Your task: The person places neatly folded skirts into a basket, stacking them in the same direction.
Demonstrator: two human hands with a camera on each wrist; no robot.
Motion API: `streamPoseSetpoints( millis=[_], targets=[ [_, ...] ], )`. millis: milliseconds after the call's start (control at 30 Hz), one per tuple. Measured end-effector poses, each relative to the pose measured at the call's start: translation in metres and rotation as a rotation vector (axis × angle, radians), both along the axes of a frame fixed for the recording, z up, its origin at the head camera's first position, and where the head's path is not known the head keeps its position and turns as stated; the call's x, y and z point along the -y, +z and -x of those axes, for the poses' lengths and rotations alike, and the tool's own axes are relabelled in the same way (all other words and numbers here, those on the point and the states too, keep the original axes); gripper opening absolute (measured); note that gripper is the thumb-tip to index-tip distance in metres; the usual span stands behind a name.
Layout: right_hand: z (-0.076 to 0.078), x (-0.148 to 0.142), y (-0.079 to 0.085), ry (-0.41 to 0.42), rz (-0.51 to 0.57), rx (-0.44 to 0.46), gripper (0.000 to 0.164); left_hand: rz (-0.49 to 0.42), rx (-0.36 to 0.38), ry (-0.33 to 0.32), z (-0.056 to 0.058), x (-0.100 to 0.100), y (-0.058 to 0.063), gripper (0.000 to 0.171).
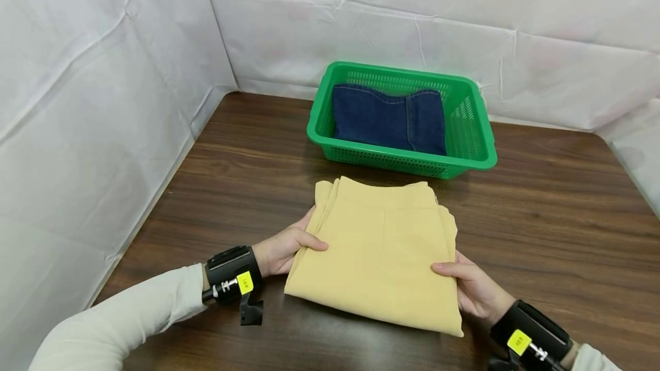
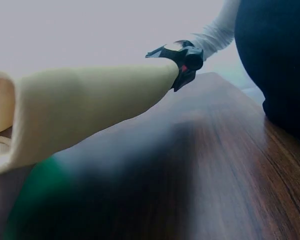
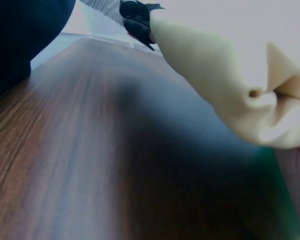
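Note:
A folded yellow garment (image 1: 371, 251), with a waistband along its far edge, is held between both hands. My left hand (image 1: 289, 248) grips its left side, thumb on top and the other fingers beneath. At the right side my right hand (image 1: 474, 285) pinches it the same way. In the left wrist view the garment (image 2: 90, 105) hangs above the tabletop, its folded layers showing at one end. The right wrist view shows the bunched folds of the garment (image 3: 215, 75) off the table too.
Behind the garment a green plastic basket (image 1: 402, 164) stands against the white back sheeting (image 1: 392, 27). Folded dark blue denim (image 1: 381, 119) lies inside it. The dark wooden table (image 1: 232, 170) is bounded by more white sheeting (image 1: 93, 102) on the left.

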State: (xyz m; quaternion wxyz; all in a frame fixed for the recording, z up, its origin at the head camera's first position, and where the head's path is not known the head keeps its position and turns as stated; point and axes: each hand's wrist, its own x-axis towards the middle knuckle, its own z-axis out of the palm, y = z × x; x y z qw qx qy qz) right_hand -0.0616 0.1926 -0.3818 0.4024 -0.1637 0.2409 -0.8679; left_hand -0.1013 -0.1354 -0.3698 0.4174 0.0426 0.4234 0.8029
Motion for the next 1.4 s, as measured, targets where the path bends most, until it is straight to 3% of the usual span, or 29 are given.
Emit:
streamPoseSetpoints(
  millis=[300,733,900,1100,1233,1400],
  targets=[
    [0.018,-0.003,0.032,-0.016,-0.067,-0.181,0.045,-0.027,-0.102,0.004,0.014,0.002,0.025,0.092],
    [0.042,0.002,0.064,-0.072,-0.075,-0.290,0.046,-0.060,-0.221,0.011,0.035,0.008,0.060,0.085],
    [0.055,0.005,0.070,-0.093,-0.076,-0.293,0.046,-0.041,-0.221,0.016,0.052,0.009,0.068,0.083],
    [0.075,0.005,0.073,-0.123,-0.142,-0.287,0.044,0.021,-0.235,0.053,0.072,0.007,0.069,0.083],
    [0.097,0.003,0.076,-0.129,-0.187,-0.288,0.041,0.066,-0.237,0.067,0.093,0.004,0.072,0.081],
    [0.130,-0.003,0.082,-0.095,-0.203,-0.292,0.038,0.096,-0.279,0.040,0.122,-0.004,0.081,0.082]
  ],
)
